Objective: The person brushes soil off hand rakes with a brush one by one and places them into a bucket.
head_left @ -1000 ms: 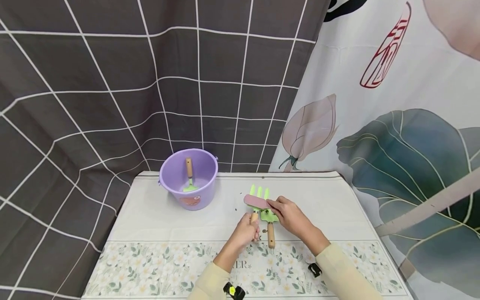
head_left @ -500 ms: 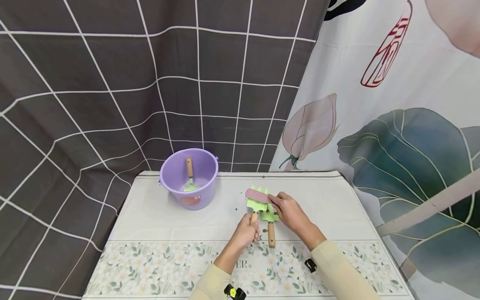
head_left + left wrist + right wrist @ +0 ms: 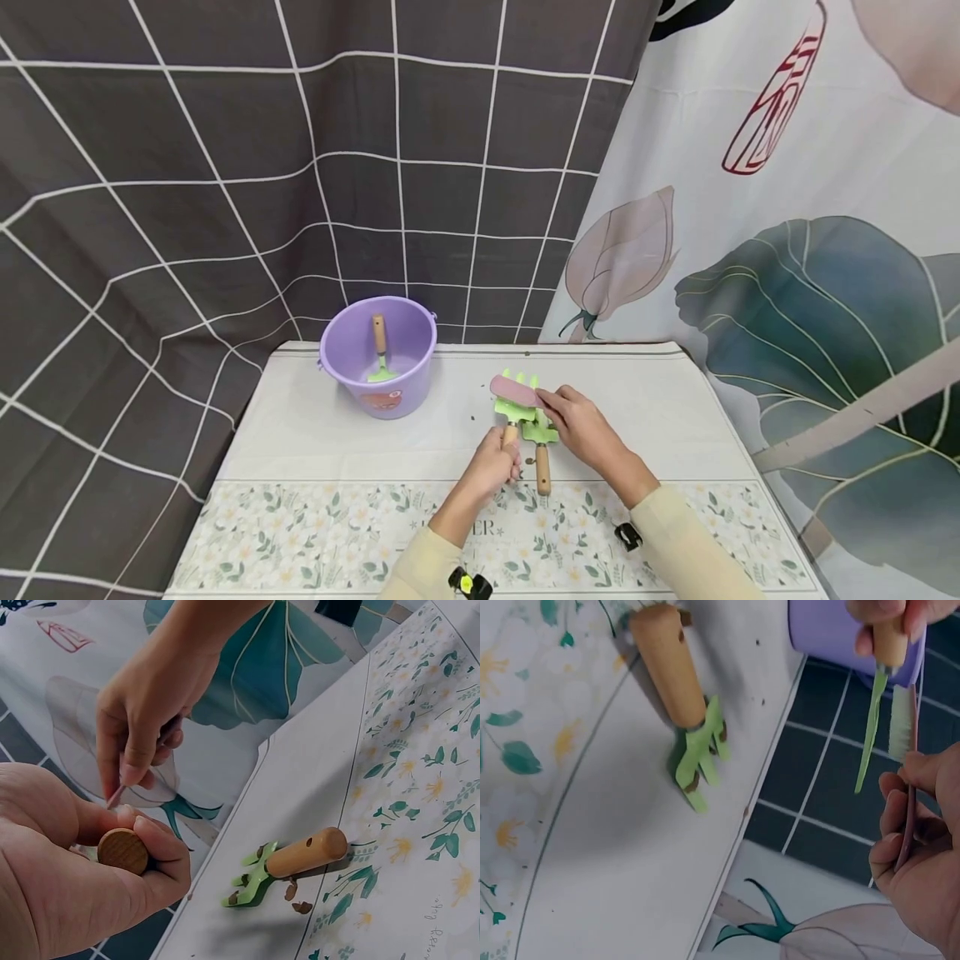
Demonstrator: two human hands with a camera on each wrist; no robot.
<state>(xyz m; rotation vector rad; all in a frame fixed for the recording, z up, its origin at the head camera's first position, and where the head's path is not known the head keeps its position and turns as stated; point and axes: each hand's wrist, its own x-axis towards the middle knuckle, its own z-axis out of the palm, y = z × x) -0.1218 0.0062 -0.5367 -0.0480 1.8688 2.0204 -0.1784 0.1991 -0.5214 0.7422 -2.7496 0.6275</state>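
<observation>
My left hand (image 3: 495, 458) grips the wooden handle of a green garden hand rake (image 3: 514, 411), held above the table with its tines pointing away. A pink brush (image 3: 512, 390) lies across those tines in the head view, held by its handle in my right hand (image 3: 577, 423). In the right wrist view, the brush's pale bristles (image 3: 901, 724) face the green rake blade (image 3: 870, 739), with a small gap visible. A second green rake (image 3: 304, 855) with a wooden handle lies on the table below, brown bits stuck on its tines.
At the table's back left stands a purple bucket (image 3: 412, 387). Inside it leans a green-bladed tool (image 3: 379, 335), wooden handle up. Brown crumbs (image 3: 302, 907) lie on the white, flower-printed tablecloth (image 3: 300, 450). Dark grid cloth hangs behind.
My right hand has shifted the brush slightly farther out along the rake's tines and tilted it a little. The left hand, the other rake and the bucket stay nearly still.
</observation>
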